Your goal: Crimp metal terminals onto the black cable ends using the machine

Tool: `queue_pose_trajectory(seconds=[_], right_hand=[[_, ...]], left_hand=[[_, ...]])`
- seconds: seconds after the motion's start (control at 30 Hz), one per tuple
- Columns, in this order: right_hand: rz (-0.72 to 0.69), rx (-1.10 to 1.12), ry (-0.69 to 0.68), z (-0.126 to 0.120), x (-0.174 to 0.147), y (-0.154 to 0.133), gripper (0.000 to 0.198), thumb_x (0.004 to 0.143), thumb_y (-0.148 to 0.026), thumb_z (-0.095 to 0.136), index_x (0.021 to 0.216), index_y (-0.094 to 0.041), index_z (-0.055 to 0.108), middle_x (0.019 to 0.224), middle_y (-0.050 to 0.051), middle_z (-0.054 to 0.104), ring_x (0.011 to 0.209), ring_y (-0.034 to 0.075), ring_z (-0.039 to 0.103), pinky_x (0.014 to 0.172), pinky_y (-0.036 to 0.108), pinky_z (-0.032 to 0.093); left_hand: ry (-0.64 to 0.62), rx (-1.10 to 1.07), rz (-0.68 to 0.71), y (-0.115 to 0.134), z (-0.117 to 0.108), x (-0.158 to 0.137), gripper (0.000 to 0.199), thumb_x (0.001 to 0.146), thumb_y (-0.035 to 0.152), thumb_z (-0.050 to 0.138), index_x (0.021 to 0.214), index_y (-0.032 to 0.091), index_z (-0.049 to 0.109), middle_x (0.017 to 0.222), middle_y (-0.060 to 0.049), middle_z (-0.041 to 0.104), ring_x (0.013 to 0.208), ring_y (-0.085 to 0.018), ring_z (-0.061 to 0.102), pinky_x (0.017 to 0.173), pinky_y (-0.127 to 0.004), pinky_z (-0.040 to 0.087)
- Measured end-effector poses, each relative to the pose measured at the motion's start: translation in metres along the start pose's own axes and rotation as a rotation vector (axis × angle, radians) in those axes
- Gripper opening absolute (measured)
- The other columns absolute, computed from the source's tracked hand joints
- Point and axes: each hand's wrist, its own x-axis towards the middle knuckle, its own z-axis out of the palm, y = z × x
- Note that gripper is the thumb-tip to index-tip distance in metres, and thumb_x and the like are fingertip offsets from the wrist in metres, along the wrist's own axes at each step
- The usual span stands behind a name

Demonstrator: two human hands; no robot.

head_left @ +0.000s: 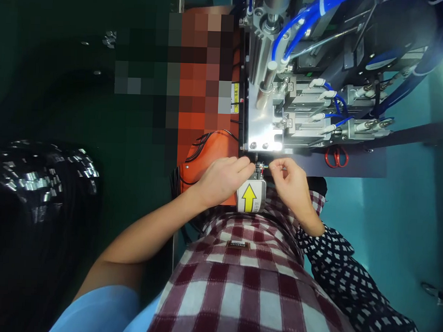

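Observation:
My left hand (227, 180) rests at the front of the machine, fingers curled down and together; whatever lies under its fingertips is hidden. Facing it from the other side, my right hand (289, 180) pinches the end of a thin wire-like piece (265, 166) between thumb and forefinger. This piece runs to a small metal fixture (258, 168) between the two hands. Just below the fixture is a white label with a yellow arrow (249, 198), on a rounded machine part close to my checked apron (235, 273).
A metal machine with pneumatic cylinders (306, 111) and blue air hoses (302, 26) stands ahead. Red-handled scissors (336, 158) lie to the right. Black cables (200, 146) cross the orange surface (222, 146) at left. Shiny dark strands (42, 179) hang far left.

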Motion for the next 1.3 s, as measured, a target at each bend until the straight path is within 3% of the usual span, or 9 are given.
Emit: queue_pose_trajectory(seconds=[0.1, 0.27, 0.47, 0.63, 0.8, 0.93, 1.13, 1.3], right_hand=[[-0.020, 0.057, -0.001, 0.000, -0.002, -0.005, 0.017, 0.091, -0.032, 0.056, 0.089, -0.019, 0.067, 0.080, 0.003, 0.069, 0.063, 0.015, 0.058, 0.062, 0.030, 0.046], [-0.039, 0.167, 0.018, 0.008, -0.001, -0.013, 0.015, 0.088, -0.032, 0.062, 0.082, -0.019, 0.066, 0.070, 0.001, 0.064, 0.057, 0.013, 0.053, 0.055, 0.027, 0.044], [-0.189, 0.032, 0.125, 0.010, -0.003, -0.013, 0.011, 0.087, -0.025, 0.059, 0.078, -0.020, 0.064, 0.070, 0.001, 0.061, 0.056, 0.012, 0.051, 0.057, 0.028, 0.043], [-0.029, 0.156, 0.033, 0.009, 0.001, -0.009, 0.011, 0.086, -0.025, 0.058, 0.078, -0.019, 0.063, 0.069, 0.000, 0.062, 0.059, 0.013, 0.053, 0.057, 0.027, 0.044], [0.204, 0.412, -0.130, 0.006, 0.007, -0.002, 0.013, 0.081, -0.028, 0.062, 0.076, -0.017, 0.066, 0.058, -0.003, 0.054, 0.046, 0.009, 0.041, 0.042, 0.022, 0.033], [0.152, 0.341, 0.013, 0.005, -0.006, 0.003, 0.016, 0.082, -0.033, 0.065, 0.078, -0.018, 0.067, 0.064, -0.001, 0.059, 0.050, 0.010, 0.045, 0.045, 0.023, 0.037], [0.140, 0.324, -0.053, 0.009, -0.019, -0.008, 0.021, 0.081, -0.038, 0.068, 0.075, -0.018, 0.069, 0.062, 0.000, 0.061, 0.055, 0.013, 0.052, 0.050, 0.025, 0.043], [-0.092, -0.098, 0.109, 0.001, -0.016, -0.023, 0.013, 0.082, -0.024, 0.064, 0.070, -0.021, 0.067, 0.061, -0.001, 0.060, 0.055, 0.013, 0.052, 0.057, 0.028, 0.042]], left_hand=[[0.025, 0.013, 0.010, 0.000, 0.001, 0.000, 0.023, 0.098, 0.018, 0.042, 0.101, 0.015, 0.064, 0.082, -0.003, 0.064, 0.068, -0.016, 0.056, 0.060, -0.028, 0.042], [0.056, -0.002, 0.018, 0.000, 0.001, -0.001, 0.020, 0.097, 0.017, 0.044, 0.101, 0.015, 0.064, 0.081, -0.003, 0.063, 0.067, -0.017, 0.055, 0.059, -0.029, 0.042], [0.039, 0.008, 0.036, -0.003, 0.001, 0.000, 0.021, 0.098, 0.017, 0.043, 0.100, 0.016, 0.063, 0.079, -0.002, 0.061, 0.067, -0.016, 0.055, 0.058, -0.029, 0.042], [0.032, 0.011, 0.059, -0.006, 0.000, -0.001, 0.022, 0.098, 0.016, 0.041, 0.099, 0.016, 0.063, 0.079, -0.002, 0.061, 0.067, -0.016, 0.055, 0.057, -0.030, 0.041], [0.011, 0.022, 0.057, -0.005, -0.003, 0.001, 0.024, 0.099, 0.016, 0.038, 0.098, 0.016, 0.063, 0.079, -0.003, 0.061, 0.067, -0.016, 0.055, 0.055, -0.030, 0.040], [0.011, 0.007, 0.061, -0.004, -0.002, 0.001, 0.025, 0.098, 0.015, 0.038, 0.097, 0.016, 0.062, 0.078, -0.003, 0.060, 0.065, -0.016, 0.055, 0.055, -0.030, 0.040], [0.050, -0.001, 0.058, -0.005, -0.001, 0.001, 0.025, 0.099, 0.015, 0.038, 0.096, 0.015, 0.063, 0.077, -0.002, 0.060, 0.064, -0.016, 0.054, 0.054, -0.029, 0.040], [0.033, 0.016, 0.061, -0.005, 0.000, 0.001, 0.024, 0.099, 0.015, 0.038, 0.098, 0.016, 0.062, 0.077, -0.003, 0.060, 0.065, -0.015, 0.056, 0.056, -0.028, 0.040]])
